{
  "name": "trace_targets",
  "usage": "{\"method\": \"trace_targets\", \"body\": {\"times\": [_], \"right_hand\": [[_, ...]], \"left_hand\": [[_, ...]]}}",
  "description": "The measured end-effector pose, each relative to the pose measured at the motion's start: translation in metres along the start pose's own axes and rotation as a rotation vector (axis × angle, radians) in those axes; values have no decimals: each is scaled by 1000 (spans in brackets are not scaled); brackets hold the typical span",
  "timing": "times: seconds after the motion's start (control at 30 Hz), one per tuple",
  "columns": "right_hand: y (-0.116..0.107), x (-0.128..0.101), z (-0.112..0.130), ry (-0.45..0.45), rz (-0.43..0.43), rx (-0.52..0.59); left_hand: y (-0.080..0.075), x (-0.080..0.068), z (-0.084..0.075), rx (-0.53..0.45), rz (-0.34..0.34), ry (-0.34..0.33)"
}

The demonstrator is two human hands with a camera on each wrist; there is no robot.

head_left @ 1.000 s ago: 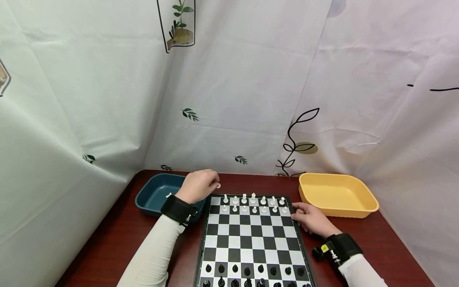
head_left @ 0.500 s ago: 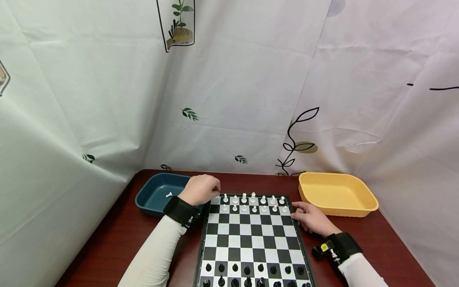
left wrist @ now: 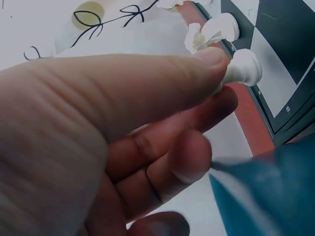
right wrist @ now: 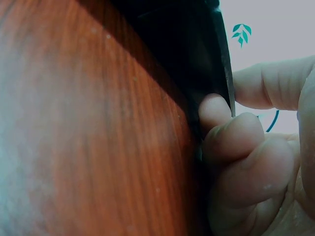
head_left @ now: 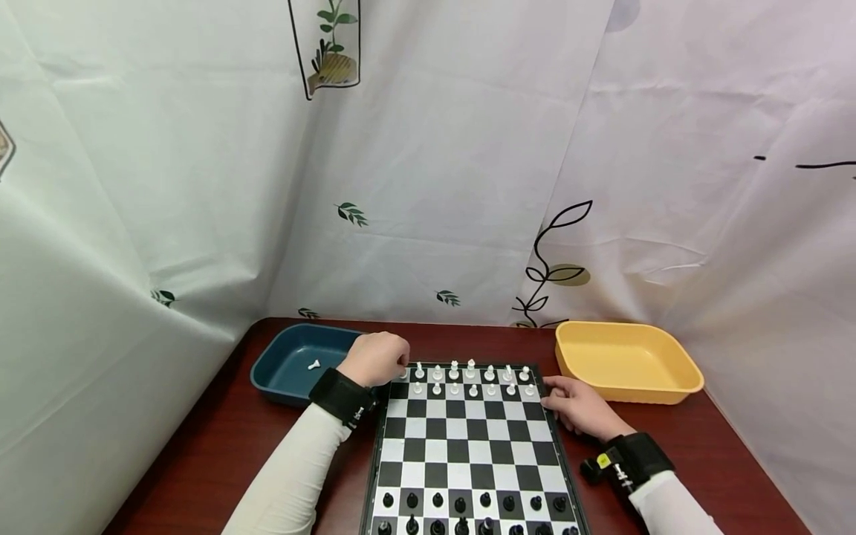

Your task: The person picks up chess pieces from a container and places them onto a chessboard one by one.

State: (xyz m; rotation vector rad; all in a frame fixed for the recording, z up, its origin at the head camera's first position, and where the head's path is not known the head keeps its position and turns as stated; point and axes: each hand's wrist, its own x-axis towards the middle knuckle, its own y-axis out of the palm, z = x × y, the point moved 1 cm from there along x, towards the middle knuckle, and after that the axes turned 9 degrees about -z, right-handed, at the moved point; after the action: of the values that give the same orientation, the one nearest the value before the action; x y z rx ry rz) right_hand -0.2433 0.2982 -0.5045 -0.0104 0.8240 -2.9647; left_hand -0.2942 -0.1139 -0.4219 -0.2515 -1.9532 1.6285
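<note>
My left hand [head_left: 376,358] is at the far left corner of the chessboard [head_left: 448,449]. Its thumb and a finger pinch a white chess piece [left wrist: 246,68] by the top, and the base sits at a corner square; which piece it is stays hidden by the fingertips. Beside it on the board stands another white chess piece [left wrist: 224,28]. At the board's right edge, my right hand [head_left: 583,407] grips the rim, thumb on one side and curled fingers [right wrist: 236,135] on the other. White pieces fill the far two rows, black pawns [head_left: 438,500] and other black pieces the near rows.
Left of the board stands a blue tray [head_left: 267,383], partly behind my left hand, with one small white piece [head_left: 314,365] lying in it. A yellow tray [head_left: 628,364] stands at the far right. A patterned white cloth [head_left: 428,163] hangs behind the table [head_left: 180,446].
My left hand has come down slightly from above the far left corner, bringing the white chess piece onto the board. My right hand stays at the board's edge.
</note>
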Motion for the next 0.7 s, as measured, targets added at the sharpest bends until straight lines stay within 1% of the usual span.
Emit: {"method": "trace_targets", "body": {"times": [0.33,0.6,0.7], "right_hand": [[1,0,2,8,-2,2],[1,0,1,7,-13,-23],[1,0,-1,6,-18,-20]], "left_hand": [[9,0,1,46,-10,-12],[8,1,-1,58,-19,-11],[8,2,-2,73,-35,5]]}}
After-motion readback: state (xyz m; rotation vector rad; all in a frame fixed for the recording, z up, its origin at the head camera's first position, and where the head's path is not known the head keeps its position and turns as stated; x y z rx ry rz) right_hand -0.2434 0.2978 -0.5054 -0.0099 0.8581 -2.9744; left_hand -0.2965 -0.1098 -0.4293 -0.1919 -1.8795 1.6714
